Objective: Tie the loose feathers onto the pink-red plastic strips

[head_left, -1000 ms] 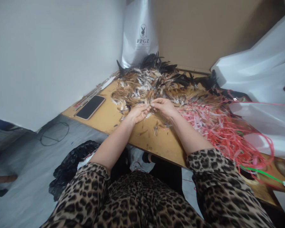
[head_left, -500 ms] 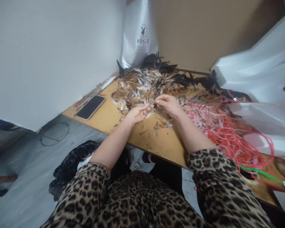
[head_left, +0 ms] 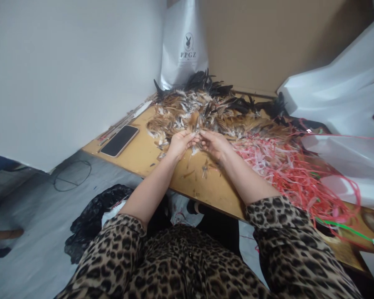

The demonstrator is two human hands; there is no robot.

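A heap of brown, white and black feathers (head_left: 205,110) covers the far part of a wooden table (head_left: 202,187). My left hand (head_left: 180,144) and my right hand (head_left: 214,143) meet at the heap's near edge. Both pinch a small bunch of brown feathers (head_left: 195,124) that stands up between their fingertips. A few loose feathers (head_left: 205,168) lie on the bare wood just below my hands.
A tangle of red and pink plastic strips (head_left: 286,170) spreads to the right. A black phone (head_left: 119,140) lies at the table's left edge, with thin strips beside it. A silver bag (head_left: 183,45) stands in the corner; white plastic bags (head_left: 339,104) pile at right.
My hands have shifted a little toward the heap and drawn closer together. The bunch of feathers between the fingertips now stands more upright.
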